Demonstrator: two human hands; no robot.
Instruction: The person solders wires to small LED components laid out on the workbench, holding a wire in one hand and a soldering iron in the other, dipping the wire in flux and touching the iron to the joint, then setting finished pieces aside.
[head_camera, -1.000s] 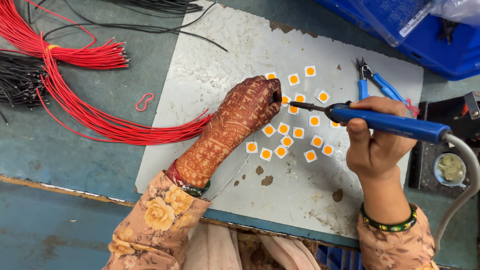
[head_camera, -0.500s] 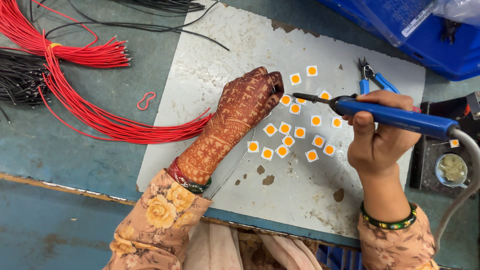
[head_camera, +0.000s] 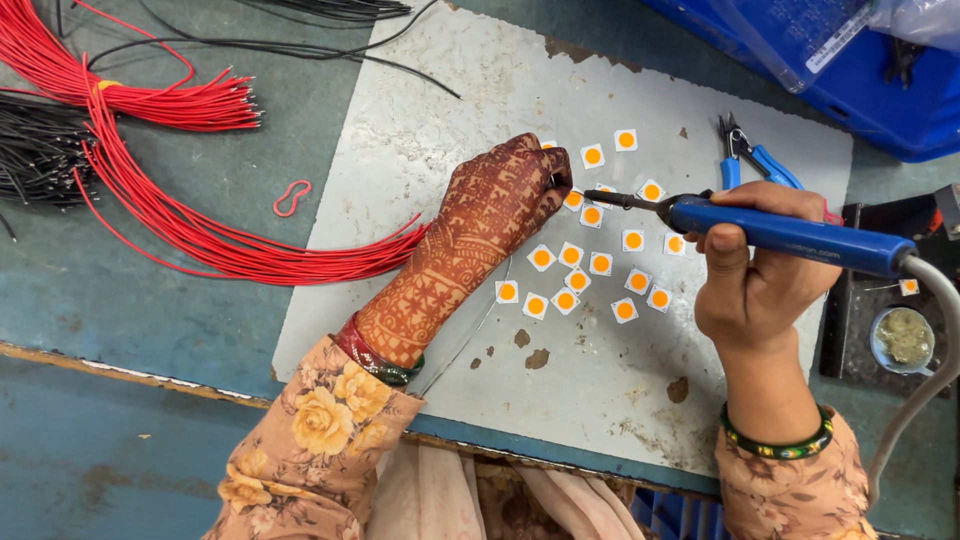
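My right hand (head_camera: 757, 268) grips a blue-handled soldering iron (head_camera: 790, 236), held level with its tip pointing left. The tip sits just right of my left hand (head_camera: 500, 205), above several small white squares with orange centres (head_camera: 588, 262) scattered on a worn white board (head_camera: 450, 130). My left hand, covered in dark henna patterns, rests palm down on the board with its fingers curled by the tip. A thin silvery wire (head_camera: 470, 335) runs under its wrist toward the fingers. What the fingertips pinch is hidden.
Bundles of red wires (head_camera: 170, 225) and black wires (head_camera: 40, 160) lie at the left on the blue-grey bench. A red loop (head_camera: 291, 198) sits beside them. Blue-handled cutters (head_camera: 752, 160), a blue bin (head_camera: 860, 70) and a small round tin (head_camera: 903, 337) are at the right.
The soldering iron's tip has edged a little nearer my left fingers. My left hand has stayed in place on the board.
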